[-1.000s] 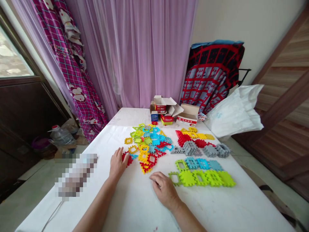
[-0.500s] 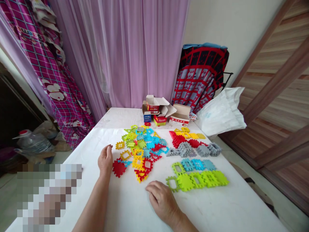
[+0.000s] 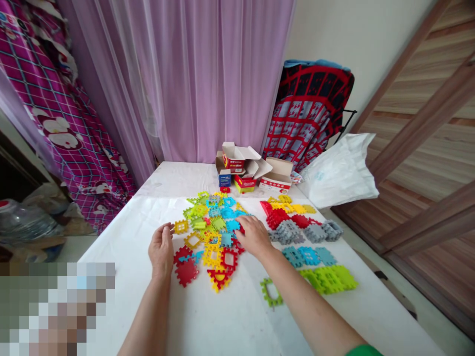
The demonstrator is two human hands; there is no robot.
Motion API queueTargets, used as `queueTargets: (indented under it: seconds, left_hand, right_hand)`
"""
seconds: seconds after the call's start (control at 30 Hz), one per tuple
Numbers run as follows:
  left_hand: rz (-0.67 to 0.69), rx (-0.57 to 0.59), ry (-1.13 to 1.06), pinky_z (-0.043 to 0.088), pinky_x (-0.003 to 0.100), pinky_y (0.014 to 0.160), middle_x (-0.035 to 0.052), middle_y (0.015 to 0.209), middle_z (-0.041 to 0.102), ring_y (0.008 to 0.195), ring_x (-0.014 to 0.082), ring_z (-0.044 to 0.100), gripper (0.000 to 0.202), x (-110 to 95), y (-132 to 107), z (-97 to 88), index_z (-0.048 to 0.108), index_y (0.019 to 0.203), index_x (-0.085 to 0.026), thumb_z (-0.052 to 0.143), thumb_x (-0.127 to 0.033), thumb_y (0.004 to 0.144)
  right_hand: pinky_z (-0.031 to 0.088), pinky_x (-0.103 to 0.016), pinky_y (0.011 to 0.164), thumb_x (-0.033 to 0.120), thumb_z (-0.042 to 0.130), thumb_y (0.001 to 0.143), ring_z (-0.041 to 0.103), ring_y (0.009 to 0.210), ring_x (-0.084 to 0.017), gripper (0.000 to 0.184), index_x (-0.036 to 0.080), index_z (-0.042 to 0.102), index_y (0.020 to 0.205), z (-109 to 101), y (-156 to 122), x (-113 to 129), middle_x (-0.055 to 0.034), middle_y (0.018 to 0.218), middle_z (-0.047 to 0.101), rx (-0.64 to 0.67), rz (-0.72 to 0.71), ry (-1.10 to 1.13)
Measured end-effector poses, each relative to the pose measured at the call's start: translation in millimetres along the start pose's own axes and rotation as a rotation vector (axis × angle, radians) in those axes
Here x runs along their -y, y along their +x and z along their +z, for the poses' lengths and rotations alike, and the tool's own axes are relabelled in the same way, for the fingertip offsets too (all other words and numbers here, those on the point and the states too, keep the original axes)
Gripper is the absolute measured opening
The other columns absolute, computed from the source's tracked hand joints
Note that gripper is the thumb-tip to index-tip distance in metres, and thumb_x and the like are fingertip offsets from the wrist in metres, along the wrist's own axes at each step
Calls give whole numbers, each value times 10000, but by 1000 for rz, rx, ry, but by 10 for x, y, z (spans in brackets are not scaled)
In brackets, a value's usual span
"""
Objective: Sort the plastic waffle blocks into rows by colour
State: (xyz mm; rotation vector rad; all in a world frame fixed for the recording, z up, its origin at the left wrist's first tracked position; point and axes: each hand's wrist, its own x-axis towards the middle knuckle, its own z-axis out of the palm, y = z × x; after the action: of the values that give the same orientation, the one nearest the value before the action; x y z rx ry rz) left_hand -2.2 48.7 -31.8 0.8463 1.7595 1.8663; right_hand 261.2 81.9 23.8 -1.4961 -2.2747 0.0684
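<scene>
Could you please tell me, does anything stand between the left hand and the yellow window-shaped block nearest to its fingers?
Nothing visible does. The left hand has its fingertips right beside the yellow window-shaped block; whether they touch it is unclear.

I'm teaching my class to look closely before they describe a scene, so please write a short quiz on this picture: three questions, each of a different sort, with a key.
1. True or false: the right hand is at the right side of the mixed pile.
2. Which of these pieces is nearest the left hand? A: grey. B: yellow. C: green.
3. What stands at the back of the table, by the purple curtain?

Key:
1. True.
2. B: the yellow piece is at its fingertips.
3. Several open cardboard boxes.
</scene>
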Motion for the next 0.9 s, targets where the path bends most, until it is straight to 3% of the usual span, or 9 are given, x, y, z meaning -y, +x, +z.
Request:
queueTargets:
  seconds: [0.13, 0.33, 0.5, 0.63, 0.73, 0.8, 0.9]
  left_hand:
    - [-6, 26, 3, 521, 347, 799, 88, 1004, 705, 822, 184, 676, 389, -6, -18, 16, 629, 990, -179, 497, -492, 801]
    - [2, 38, 44, 518, 364, 819, 85, 998, 705, 838, 194, 677, 387, 16, -20, 27, 628, 989, -184, 497, -493, 798]
    - [42, 22, 117, 519, 350, 813, 69, 983, 715, 866, 204, 675, 366, 22, -25, 9, 643, 979, -199, 484, -480, 806]
    - [174, 23, 304, 517, 313, 761, 35, 934, 725, 803, 188, 658, 325, -113, -145, 26, 666, 981, -230, 515, -454, 801]
    - [326, 117, 354, 513, 297, 732, 30, 898, 722, 758, 174, 641, 304, -265, -327, 98, 680, 944, -231, 525, -455, 807]
    - [381, 240, 357, 509, 290, 716, 24, 831, 717, 723, 167, 631, 288, -350, -480, 165, 687, 861, -227, 536, -466, 805]
    - [277, 529, 296, 485, 258, 583, 11, 669, 669, 583, 141, 583, 328, -444, -718, 267, 665, 752, -207, 541, -507, 802]
  right_hand:
    - [388, -381, 908, 206, 579, 780, 532, 1095, -244, 392, 251, 630, 1166, 132, 116, 4, -62, 1180, 656, 138, -4, -71]
    - [389, -378, 882, 210, 569, 806, 567, 1023, -240, 228, 260, 707, 980, 241, 99, 29, -53, 1062, 704, 122, 30, -64]
    - [426, -359, 893, 237, 530, 860, 591, 988, -214, 207, 241, 721, 938, 209, 52, 12, -55, 1037, 713, -109, 25, 139]
    - [503, -323, 760, 369, 494, 873, 623, 798, -190, 295, 191, 710, 966, 210, -141, 71, -64, 892, 715, -289, 206, 624]
    - [477, -265, 557, 480, 567, 812, 560, 598, -146, 379, 175, 691, 998, 238, -350, 159, -20, 729, 664, -223, 366, 1032]
    - [417, -229, 471, 507, 608, 776, 488, 513, -111, 411, 171, 671, 1004, 255, -475, 214, 12, 654, 603, -169, 431, 1213]
    - [377, -208, 442, 509, 640, 746, 433, 483, -88, 397, 172, 637, 954, 261, -596, 261, 41, 609, 545, -170, 480, 1323]
